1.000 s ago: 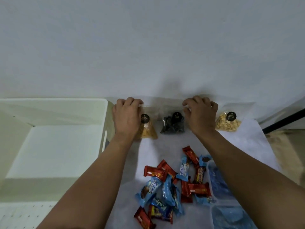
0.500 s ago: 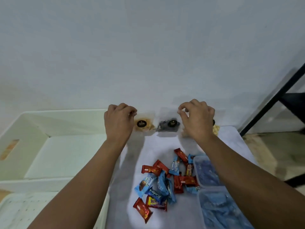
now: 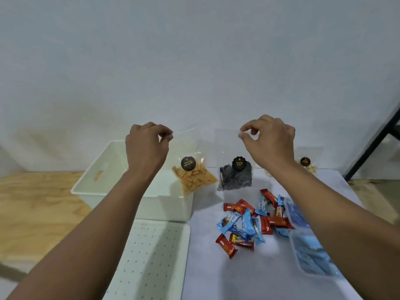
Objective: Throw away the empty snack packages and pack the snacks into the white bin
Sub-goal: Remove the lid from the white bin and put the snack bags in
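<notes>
My left hand (image 3: 147, 146) pinches the top corner of a clear bag of orange snack sticks (image 3: 194, 177) with a black round label, lifted above the table. My right hand (image 3: 268, 139) pinches the top of a clear bag of dark snacks (image 3: 236, 178), also lifted. The orange bag hangs tilted, beside the right wall of the white bin (image 3: 95, 182), which stands at the left. A third clear bag of pale snacks (image 3: 307, 165) sits behind my right forearm. A pile of small red and blue wrapped snacks (image 3: 251, 221) lies on the white table.
A white perforated lid or tray (image 3: 155, 256) lies in front of the bin. Two clear containers with blue contents (image 3: 307, 241) stand at the right under my forearm. Wooden floor shows at the left, a black frame leg (image 3: 372, 146) at the far right.
Both hands have risen from the table's back edge, each lifting a clear snack bag by its top. The view has tilted and pulled back, so the perforated lid shows.
</notes>
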